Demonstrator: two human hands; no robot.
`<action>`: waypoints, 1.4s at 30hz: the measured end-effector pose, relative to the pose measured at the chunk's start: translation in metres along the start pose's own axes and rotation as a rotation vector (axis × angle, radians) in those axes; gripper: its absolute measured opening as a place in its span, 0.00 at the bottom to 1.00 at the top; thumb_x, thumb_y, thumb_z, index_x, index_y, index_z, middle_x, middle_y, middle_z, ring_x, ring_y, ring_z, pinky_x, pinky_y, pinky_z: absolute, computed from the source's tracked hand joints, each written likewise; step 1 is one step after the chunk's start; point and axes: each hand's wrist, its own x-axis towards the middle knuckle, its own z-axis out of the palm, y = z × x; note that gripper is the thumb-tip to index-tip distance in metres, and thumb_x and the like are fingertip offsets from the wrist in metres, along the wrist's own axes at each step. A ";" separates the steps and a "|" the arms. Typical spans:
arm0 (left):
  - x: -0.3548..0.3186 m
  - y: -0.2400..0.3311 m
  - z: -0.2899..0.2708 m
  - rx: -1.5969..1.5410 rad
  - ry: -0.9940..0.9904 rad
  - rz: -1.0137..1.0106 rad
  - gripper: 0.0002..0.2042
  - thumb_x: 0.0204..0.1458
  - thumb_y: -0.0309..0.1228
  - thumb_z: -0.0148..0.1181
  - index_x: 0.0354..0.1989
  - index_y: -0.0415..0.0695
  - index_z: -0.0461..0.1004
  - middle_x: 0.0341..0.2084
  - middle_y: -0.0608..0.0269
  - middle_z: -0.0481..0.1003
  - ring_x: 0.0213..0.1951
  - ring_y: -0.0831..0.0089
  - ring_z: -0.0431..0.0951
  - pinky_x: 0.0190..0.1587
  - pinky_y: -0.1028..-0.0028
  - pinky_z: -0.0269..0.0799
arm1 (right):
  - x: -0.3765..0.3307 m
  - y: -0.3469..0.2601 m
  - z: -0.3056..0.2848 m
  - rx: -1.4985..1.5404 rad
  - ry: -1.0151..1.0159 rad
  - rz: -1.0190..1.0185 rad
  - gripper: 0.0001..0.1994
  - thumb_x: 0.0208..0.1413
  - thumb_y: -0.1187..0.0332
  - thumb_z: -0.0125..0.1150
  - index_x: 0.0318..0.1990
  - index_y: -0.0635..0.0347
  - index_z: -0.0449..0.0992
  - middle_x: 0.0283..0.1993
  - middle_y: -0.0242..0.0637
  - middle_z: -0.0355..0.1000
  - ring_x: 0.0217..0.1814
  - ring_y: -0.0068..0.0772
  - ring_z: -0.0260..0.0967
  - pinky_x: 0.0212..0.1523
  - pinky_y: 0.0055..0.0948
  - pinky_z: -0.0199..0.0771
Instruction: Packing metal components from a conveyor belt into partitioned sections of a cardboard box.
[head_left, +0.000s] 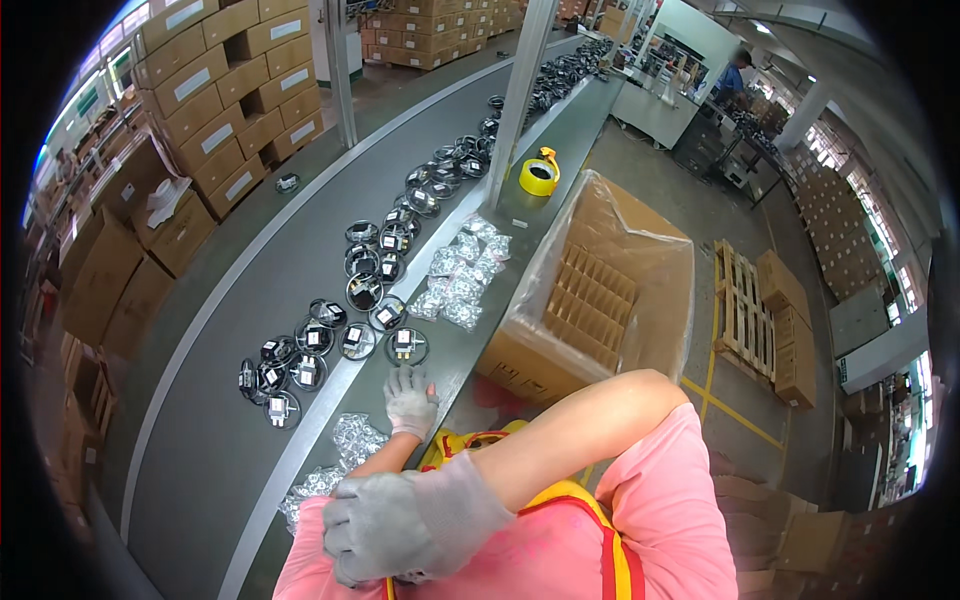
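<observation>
My left hand [408,402], in a grey glove, lies on the green bench top with its fingers stretched forward. Just past its fingertips is a round, dark-rimmed part [406,346] with a pale block at its centre; whether they touch I cannot tell. My right hand [390,525], also gloved, reaches across my chest and is closed over my left arm at the pink sleeve [308,548]. Clear bags of small silvery pieces [357,440] lie beside my left forearm. More such bags [462,275] are spread farther up the bench.
Similar round parts [362,291] line the dark conveyor [250,270] to the left. A yellow tape roll [539,176] sits on the bench. Right of it stands a large plastic-lined carton [520,350] with cardboard dividers. A metal post [518,100] rises beside the conveyor; a pallet [745,315] lies farther right.
</observation>
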 end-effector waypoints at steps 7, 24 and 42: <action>-0.001 0.004 -0.007 0.019 -0.032 -0.013 0.21 0.46 0.40 0.58 0.49 0.47 0.70 0.50 0.54 0.65 0.57 0.50 0.61 0.59 0.52 0.55 | -0.022 -0.007 -0.015 0.053 -0.028 0.022 0.05 0.36 0.67 0.61 0.17 0.56 0.74 0.19 0.37 0.71 0.30 0.41 0.69 0.39 0.35 0.66; 0.025 -0.005 -0.077 -0.271 -0.132 -0.031 0.07 0.45 0.30 0.59 0.33 0.46 0.73 0.35 0.54 0.71 0.39 0.53 0.72 0.42 0.60 0.70 | -0.115 0.028 -0.084 0.506 0.298 -0.199 0.08 0.51 0.67 0.61 0.35 0.62 0.75 0.35 0.37 0.70 0.38 0.41 0.70 0.41 0.41 0.73; 0.026 -0.239 -0.109 0.292 0.024 -0.052 0.21 0.41 0.35 0.60 0.48 0.61 0.73 0.53 0.65 0.67 0.54 0.60 0.66 0.48 0.54 0.64 | -0.099 0.388 0.095 -0.425 0.012 1.030 0.28 0.47 0.54 0.64 0.52 0.61 0.65 0.47 0.51 0.71 0.52 0.52 0.67 0.49 0.46 0.71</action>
